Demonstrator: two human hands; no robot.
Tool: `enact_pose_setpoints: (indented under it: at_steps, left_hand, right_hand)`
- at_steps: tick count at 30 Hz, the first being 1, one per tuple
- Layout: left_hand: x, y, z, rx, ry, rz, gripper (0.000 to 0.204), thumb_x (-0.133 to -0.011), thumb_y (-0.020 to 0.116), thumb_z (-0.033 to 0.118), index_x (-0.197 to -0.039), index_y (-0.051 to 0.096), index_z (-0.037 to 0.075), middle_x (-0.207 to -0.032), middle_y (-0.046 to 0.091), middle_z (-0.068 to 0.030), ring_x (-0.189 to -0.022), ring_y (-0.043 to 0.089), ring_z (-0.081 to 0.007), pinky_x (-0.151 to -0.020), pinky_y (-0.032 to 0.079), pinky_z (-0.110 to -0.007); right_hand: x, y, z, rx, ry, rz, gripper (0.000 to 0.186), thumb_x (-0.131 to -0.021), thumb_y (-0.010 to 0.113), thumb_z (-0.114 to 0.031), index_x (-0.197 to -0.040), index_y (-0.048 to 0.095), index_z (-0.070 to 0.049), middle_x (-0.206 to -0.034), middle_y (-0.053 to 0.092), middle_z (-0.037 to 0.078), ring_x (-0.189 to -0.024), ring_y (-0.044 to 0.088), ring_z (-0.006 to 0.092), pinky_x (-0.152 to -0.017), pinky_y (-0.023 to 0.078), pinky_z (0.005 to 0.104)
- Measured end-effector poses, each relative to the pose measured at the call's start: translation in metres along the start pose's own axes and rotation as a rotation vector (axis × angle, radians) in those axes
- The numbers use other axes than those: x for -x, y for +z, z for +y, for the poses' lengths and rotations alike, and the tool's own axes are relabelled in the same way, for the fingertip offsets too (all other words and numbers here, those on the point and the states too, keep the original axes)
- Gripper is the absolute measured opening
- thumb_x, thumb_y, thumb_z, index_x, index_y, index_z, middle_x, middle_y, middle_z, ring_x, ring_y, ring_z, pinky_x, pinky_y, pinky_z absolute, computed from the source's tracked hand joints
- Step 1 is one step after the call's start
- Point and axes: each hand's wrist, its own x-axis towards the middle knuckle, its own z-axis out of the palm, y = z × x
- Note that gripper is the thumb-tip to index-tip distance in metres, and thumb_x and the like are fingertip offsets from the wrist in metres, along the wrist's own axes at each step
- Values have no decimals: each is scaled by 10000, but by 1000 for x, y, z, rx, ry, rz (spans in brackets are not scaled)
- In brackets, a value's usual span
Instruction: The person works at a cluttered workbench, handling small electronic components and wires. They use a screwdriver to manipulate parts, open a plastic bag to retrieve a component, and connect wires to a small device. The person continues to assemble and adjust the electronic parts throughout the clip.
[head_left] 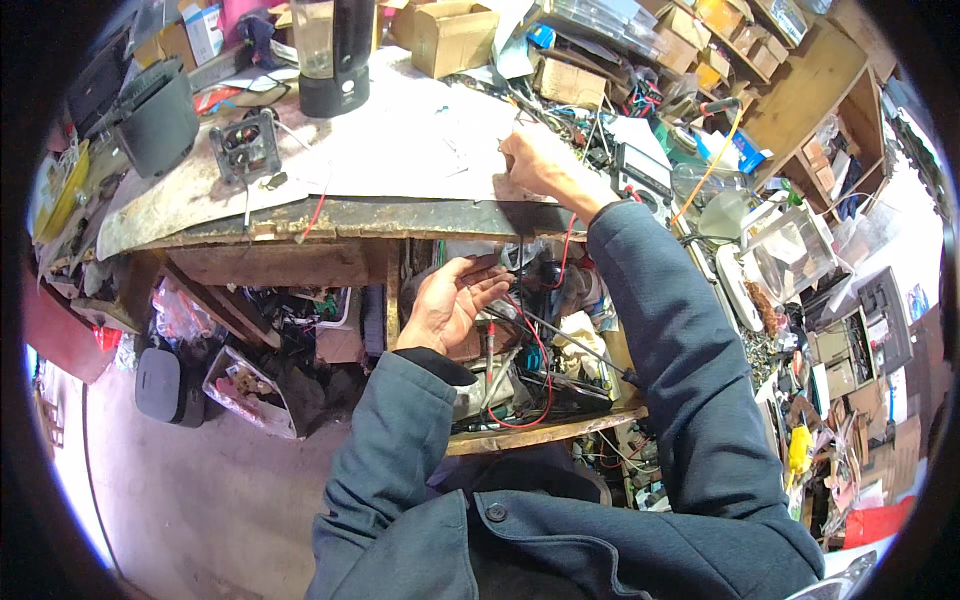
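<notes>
Drawer (560,429): open below the bench (400,217), red lead (549,387) inside; opening done, remainder unclear to us.
Left hand (452,306): over it, palm up, fingers apart, holding nothing we see.
Right hand (550,163): over the sheet (400,150), curled; its grip we cannot tell.

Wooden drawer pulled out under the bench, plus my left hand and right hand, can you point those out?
Wooden drawer (545,432): head view, on its front edge.
Left hand (450,302): head view, on the palm.
Right hand (548,163): head view, on its back.
</notes>
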Motion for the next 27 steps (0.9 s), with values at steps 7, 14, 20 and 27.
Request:
enact_pose_setpoints:
  at_steps: [7,14,20,27]
  left_hand:
    - [-2,0,0,10,1,0,315,-1020,459,157,-1158,586,-96,-1119,676,-215,-1047,677,-334,-945,583,-415]
    - [1,-6,3,18,54,-25,285,-1038,401,210,-1109,601,21,-1083,679,-88,-994,674,-224,-908,560,-380]
    - [-1,-11,2,32,50,120,297,-1053,434,214,-1185,594,1,-1126,694,-115,-1021,687,-229,-917,570,-372]
    - [-6,-9,1,78,47,19,338,-1046,414,176,-1209,538,-93,-1168,652,-246,-1018,685,-360,-905,603,-437]
  right_hand:
    - [7,-16,-13,-98,18,30,106,-693,695,-66,-777,679,-3,-722,663,208,-655,657,344,-625,513,407]
    - [76,-9,-100,-254,-320,-142,114,-707,660,-64,-794,634,4,-817,641,183,-822,659,398,-754,535,465]
    - [95,1,-103,-144,-360,-79,153,-732,672,-97,-873,667,-37,-840,670,150,-832,683,355,-728,561,446]
    - [70,-27,-2,78,-42,66,116,-833,608,-78,-905,695,-57,-840,687,158,-849,687,348,-751,554,424]
